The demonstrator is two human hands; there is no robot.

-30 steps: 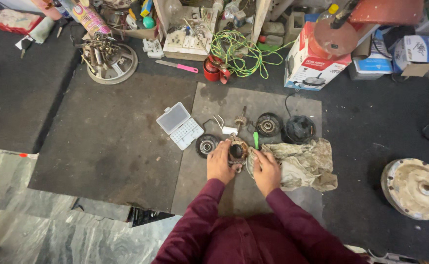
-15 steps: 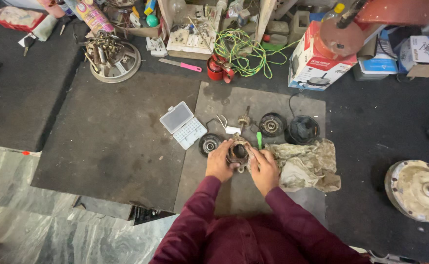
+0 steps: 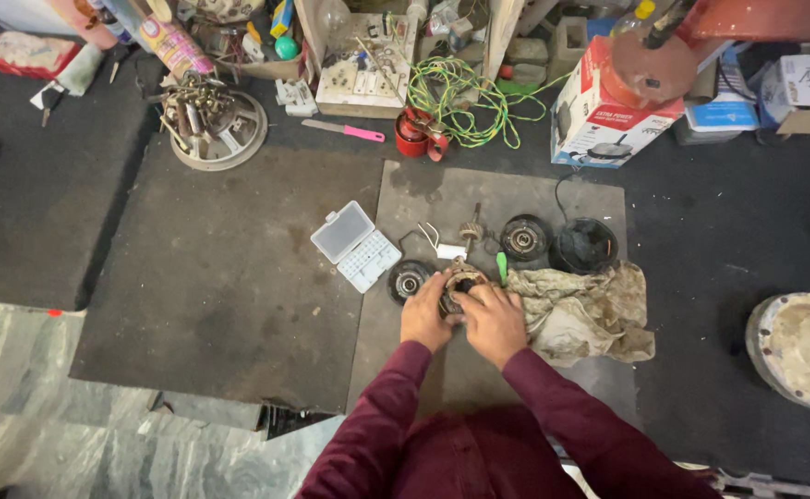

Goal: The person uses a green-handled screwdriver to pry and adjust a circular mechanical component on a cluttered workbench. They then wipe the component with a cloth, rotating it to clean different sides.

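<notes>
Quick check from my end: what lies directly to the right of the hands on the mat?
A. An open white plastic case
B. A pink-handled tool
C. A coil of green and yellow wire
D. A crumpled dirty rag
D: the crumpled dirty rag lies just right of the right hand, while the white case, wire coil and pink-handled tool lie to the left or farther up.

Both arms in maroon sleeves reach fwd, far from body; left hand (image 3: 425, 319) & right hand (image 3: 491, 322) close together, side by side, fingers curled, palms down
</notes>
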